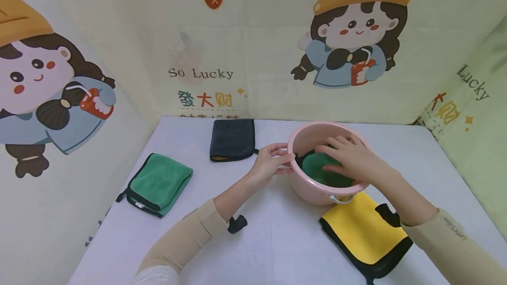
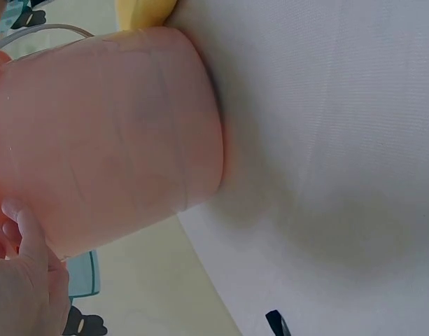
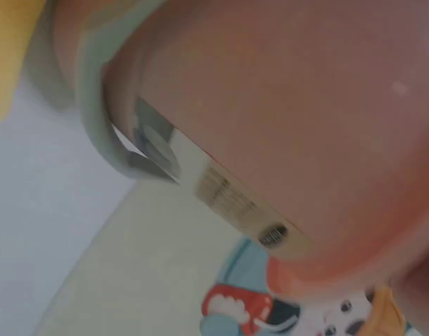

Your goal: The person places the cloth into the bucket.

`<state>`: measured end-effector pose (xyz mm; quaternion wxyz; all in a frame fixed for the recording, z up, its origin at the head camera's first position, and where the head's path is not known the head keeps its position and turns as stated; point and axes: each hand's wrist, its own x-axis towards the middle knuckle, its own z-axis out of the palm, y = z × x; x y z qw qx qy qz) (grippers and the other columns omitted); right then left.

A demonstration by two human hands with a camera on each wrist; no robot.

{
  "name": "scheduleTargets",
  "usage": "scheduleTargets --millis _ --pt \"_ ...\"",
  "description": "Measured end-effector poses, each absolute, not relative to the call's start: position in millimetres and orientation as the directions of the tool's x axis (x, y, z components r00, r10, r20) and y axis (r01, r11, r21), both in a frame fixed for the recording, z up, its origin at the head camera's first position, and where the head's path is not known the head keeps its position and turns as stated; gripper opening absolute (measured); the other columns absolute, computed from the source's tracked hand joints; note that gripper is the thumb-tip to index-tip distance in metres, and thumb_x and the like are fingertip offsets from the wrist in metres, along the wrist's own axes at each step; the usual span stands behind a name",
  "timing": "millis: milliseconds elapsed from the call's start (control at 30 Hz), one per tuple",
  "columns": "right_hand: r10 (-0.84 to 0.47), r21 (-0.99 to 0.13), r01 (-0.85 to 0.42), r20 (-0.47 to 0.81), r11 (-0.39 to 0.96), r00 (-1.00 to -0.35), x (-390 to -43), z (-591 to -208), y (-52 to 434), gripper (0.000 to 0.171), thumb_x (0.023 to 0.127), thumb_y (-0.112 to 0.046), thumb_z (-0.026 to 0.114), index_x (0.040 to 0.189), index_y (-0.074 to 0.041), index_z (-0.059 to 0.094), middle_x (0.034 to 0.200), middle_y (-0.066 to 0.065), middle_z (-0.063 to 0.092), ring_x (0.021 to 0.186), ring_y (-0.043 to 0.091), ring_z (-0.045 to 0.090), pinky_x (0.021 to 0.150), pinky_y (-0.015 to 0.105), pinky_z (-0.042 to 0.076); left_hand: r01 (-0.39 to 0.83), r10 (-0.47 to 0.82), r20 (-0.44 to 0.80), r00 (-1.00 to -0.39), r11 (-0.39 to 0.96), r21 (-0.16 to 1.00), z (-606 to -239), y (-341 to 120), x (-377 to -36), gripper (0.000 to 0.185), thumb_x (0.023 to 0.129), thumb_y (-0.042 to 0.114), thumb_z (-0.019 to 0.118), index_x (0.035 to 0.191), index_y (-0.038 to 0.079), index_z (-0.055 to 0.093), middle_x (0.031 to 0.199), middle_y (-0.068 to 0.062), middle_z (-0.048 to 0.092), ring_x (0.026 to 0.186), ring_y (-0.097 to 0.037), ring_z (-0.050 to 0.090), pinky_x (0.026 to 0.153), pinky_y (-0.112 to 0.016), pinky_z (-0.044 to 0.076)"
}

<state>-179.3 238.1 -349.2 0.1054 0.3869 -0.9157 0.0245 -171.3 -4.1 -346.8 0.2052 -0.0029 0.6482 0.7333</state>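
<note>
Under the wall's "So Lucky" lettering [image 1: 200, 73], left hand [image 1: 268, 162] grips the pink basin [image 1: 306, 184] rim, right hand [image 1: 350, 158] presses flat on green cloth [image 1: 317, 168].

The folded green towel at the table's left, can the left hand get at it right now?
Probably yes: the folded green towel lies in the open, but the left hand is holding the pink plastic bucket rim and must let go first.
</note>
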Motion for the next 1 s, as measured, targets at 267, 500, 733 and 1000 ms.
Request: scheduleTargets --millis 267,500,733,1000 --pt "-0.397 -0.105 -0.449 0.322 0.887 -0.859 -120 -323 272 0.067 0.077 -0.028 0.072 0.134 -0.015 0.04 0.131 0.017 0.04 0.118 0.038 0.033 0.1 0.061 0.016 -0.291 0.318 -0.24 -0.917 -0.123 0.949 -360 -3 -178 0.042 0.085 0.001 0.062 0.125 -0.001 0.05 0.087 -0.005 0.056 0.065 -0.012 0.06 0.072 -0.036 0.055" --pt "-0.234 -0.203 -0.333 0.397 0.921 -0.887 -80 -350 304 0.087 0.075 -0.046 0.07 0.144 -0.014 0.027 0.14 0.02 0.029 0.124 0.04 0.026 0.105 0.06 0.006 -0.297 0.309 -0.245 -0.919 -0.137 0.945 -374 -1 -186 0.042 0.084 0.003 0.064 0.124 0.001 0.051 0.089 -0.007 0.057 0.066 -0.013 0.062 0.07 -0.036 0.055" --pt "-0.063 -0.28 -0.186 0.396 0.942 -0.916 -43 -400 312 0.108 0.062 -0.051 0.077 0.144 -0.007 0.022 0.136 0.026 0.03 0.112 0.048 0.03 0.099 0.069 0.006 -0.309 0.323 -0.258 -0.911 -0.12 0.943 -374 -2 -185 0.044 0.085 0.003 0.063 0.126 0.001 0.05 0.089 -0.006 0.057 0.067 -0.013 0.062 0.072 -0.036 0.055" --pt "-0.012 -0.291 -0.11 0.317 0.95 -0.948 -19 -446 297 0.117 0.056 -0.054 0.079 0.146 -0.013 0.017 0.13 0.026 0.033 0.108 0.045 0.031 0.095 0.07 0.009 -0.299 0.313 -0.253 -0.915 -0.107 0.948 -352 -4 -173 0.042 0.086 0.002 0.061 0.126 -0.001 0.05 0.086 -0.005 0.056 0.066 -0.011 0.061 0.075 -0.036 0.054"
